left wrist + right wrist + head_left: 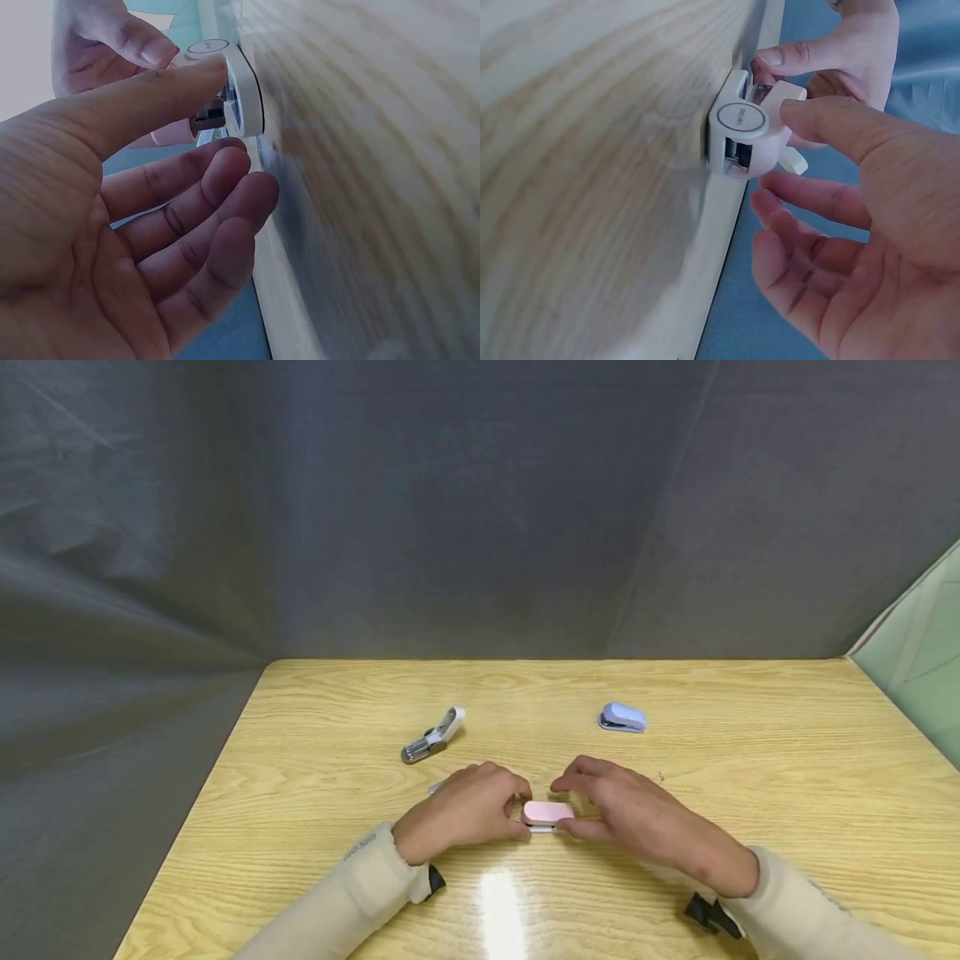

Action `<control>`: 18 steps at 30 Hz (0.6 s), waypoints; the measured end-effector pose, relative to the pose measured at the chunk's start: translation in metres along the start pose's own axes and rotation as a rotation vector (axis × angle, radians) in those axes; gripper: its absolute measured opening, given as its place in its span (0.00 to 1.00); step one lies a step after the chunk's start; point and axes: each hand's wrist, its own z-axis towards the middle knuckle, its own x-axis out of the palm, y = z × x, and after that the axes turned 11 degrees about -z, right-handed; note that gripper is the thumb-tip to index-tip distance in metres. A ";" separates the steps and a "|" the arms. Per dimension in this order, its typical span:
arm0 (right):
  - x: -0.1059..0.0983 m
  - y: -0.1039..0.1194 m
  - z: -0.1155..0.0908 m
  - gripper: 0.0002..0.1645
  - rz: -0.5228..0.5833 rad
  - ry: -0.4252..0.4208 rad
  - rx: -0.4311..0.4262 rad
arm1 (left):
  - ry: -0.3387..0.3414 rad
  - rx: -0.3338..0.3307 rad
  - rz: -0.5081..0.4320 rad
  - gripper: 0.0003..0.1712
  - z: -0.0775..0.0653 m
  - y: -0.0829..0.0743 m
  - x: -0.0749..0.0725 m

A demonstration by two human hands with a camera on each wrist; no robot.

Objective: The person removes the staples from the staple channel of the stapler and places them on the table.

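A small pink and white stapler [547, 812] lies on the wooden table between both hands. My left hand [468, 806] holds its left end, thumb on the near side and index finger on the far side. In the left wrist view, the other fingers [199, 289] curve loosely below. My right hand [637, 810] is at the other end, its thumb touching the near side of the stapler. Its index finger stands off beyond the far side. The right wrist view shows the stapler's round hinge end [742, 117], with the right thumb against the pink top.
Farther back on the left lies a grey and white stapler [435, 737], swung wide open. A light blue stapler [623, 717] rests at the back right. Behind my left hand a bluish thing [434, 787] peeks out, mostly hidden. A dark curtain [480, 510] hangs behind the table.
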 end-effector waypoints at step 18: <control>0.006 0.006 0.004 0.09 0.013 0.056 0.014 | -0.040 0.056 -0.020 0.16 0.005 0.003 0.006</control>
